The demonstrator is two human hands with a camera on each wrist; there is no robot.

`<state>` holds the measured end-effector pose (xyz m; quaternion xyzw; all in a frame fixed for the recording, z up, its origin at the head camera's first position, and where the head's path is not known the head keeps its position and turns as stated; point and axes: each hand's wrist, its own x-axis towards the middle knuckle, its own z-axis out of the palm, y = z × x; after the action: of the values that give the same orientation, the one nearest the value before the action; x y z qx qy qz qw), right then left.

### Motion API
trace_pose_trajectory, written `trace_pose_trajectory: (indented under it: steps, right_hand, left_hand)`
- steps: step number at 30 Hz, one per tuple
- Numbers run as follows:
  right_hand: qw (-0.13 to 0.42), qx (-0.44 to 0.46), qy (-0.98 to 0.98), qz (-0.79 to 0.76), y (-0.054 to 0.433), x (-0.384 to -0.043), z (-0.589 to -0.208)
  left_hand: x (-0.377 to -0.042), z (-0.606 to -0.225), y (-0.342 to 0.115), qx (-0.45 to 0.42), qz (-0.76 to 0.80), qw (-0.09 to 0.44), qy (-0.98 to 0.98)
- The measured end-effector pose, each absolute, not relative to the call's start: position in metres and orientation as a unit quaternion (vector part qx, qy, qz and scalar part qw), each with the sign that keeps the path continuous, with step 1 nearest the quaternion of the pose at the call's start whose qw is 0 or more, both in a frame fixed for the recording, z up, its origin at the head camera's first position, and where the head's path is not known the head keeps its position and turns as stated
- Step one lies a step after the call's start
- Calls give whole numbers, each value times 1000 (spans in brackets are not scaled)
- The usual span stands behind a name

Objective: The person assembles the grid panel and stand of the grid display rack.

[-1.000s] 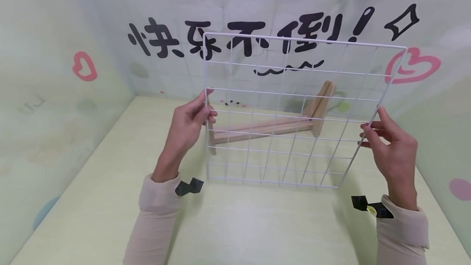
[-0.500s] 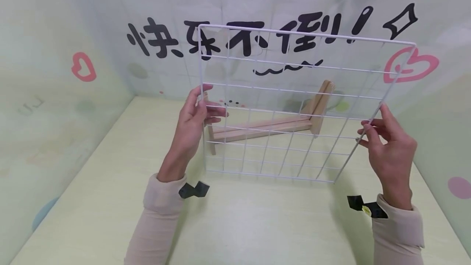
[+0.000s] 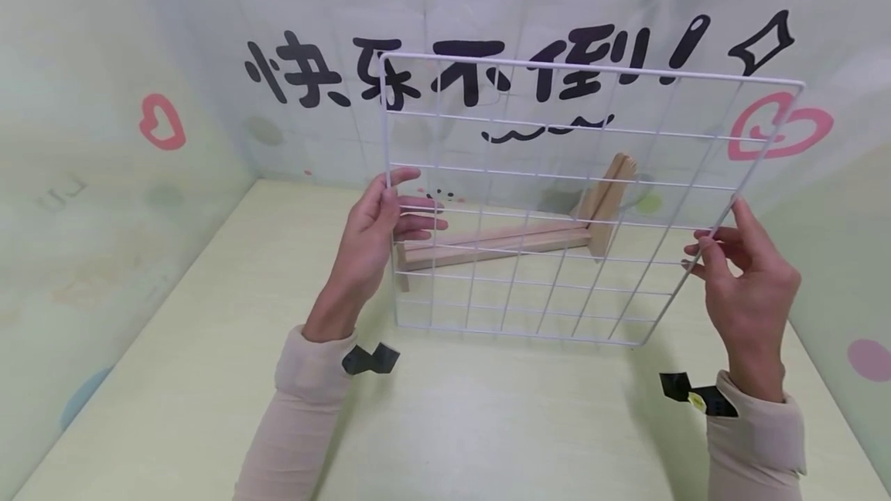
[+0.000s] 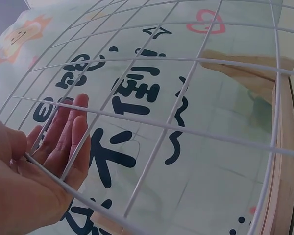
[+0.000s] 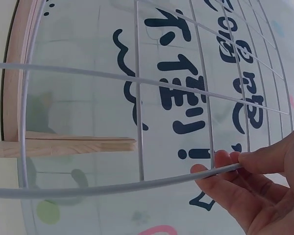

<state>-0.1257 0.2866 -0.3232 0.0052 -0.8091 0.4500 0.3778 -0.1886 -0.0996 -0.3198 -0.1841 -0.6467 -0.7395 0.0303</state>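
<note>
A white wire grid panel is held up at a tilt, its lower edge towards me. My left hand holds its left side wire, thumb on the near face and fingers stretched out behind the mesh, as the left wrist view of the left hand also shows. On the opposite side wire, my right hand pinches between thumb and fingers; the same pinch by the right hand appears in the right wrist view. Behind the mesh stands a light wooden frame, partly covered by wires and left fingers.
The pale tabletop spreads below the panel. A printed backdrop with black lettering and pink hearts rises behind, and similar sheets wall the left and right sides. Black straps sit at both sleeve cuffs.
The panel's top edge has risen slightly and its top right corner has shifted right. My left hand has moved a little right along the panel, with its fingers now reaching further behind the mesh.
</note>
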Motion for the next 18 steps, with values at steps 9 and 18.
trace_pose_trajectory:
  steps: [9, 18]
  right_hand:
    - [397, 6, -802, 447, 288, -125, -323]
    - [404, 26, -789, 462, 283, -128, -325]
  left_hand:
    - [-188, -323, -97, -198, -734, 40, -648]
    - [-188, -322, -95, -176, -758, 69, -625]
